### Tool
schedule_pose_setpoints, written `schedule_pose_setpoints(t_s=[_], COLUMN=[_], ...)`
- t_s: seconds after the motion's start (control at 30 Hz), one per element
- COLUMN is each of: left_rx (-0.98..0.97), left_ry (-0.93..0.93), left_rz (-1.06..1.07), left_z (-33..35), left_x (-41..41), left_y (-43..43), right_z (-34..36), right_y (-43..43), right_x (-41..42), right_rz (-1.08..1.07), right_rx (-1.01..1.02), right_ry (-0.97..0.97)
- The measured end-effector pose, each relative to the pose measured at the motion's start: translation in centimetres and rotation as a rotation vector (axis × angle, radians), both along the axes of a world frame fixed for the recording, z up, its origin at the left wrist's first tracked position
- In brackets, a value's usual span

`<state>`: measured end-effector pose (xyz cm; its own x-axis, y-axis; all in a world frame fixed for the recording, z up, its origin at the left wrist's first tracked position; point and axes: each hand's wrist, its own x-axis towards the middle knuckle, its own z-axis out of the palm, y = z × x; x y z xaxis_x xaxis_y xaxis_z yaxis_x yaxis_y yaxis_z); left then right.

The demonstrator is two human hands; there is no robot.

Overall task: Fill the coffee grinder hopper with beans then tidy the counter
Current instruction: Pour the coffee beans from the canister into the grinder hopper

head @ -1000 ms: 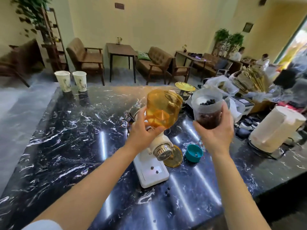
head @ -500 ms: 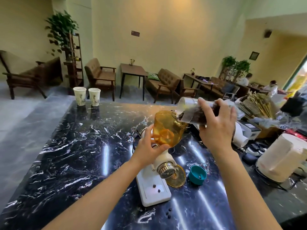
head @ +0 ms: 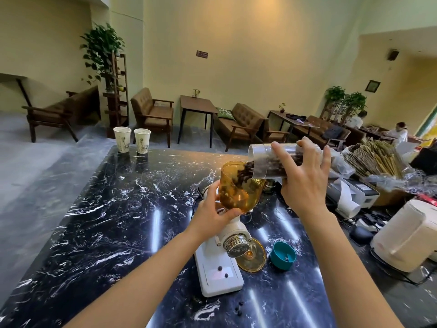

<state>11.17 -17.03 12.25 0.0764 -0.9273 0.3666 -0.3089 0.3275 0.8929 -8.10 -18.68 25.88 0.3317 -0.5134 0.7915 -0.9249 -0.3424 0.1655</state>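
Spilled beans on the counter, well below both grips, two more on the grinder base; amber lid and teal cap just right of it, all for tidying later.

Left hand wrapped about the hopper at its lower left, thumb across the narrow bottom, forearm rising from the near edge. Steadying needed there while beans fall.

Right hand closed around the clear jar from above, fingers spread over its top, wrist bent left. Jar tipped nearly flat, mouth over the hopper's far rim, left of the grip. Beans streaming in, hopper part filled.

Best done by tilting slowly, keeping the mouth inside the rim, easing back before overflow.
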Motion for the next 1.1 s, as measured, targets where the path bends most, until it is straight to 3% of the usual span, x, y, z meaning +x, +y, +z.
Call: schedule_pose_setpoints(t_s=[0.43, 0.73, 0.93, 1.1], left_rx=[0.006, -0.008, -0.021, -0.046], left_ry=[0.008, 0.014, 0.061, 0.192], left_rz=[-0.005, 0.011, 0.043, 0.028], left_z=[0.1, -0.8, -0.9, -0.9], left_x=[0.0, -0.1, -0.8, -2.2], left_y=[0.1, -0.5, 0.1, 0.4], right_z=[-0.1, -1.7, -3.6, -10.1], right_y=[-0.3, 0.2, 0.5, 0.9], right_x=[0.2, -1.1, -2.3, -5.8], right_rz=[0.022, 0.107, 0.295, 0.387], right_rx=[0.032, 0.193, 0.326, 0.535], right_ry=[-0.034, -0.325, -0.579, -0.931])
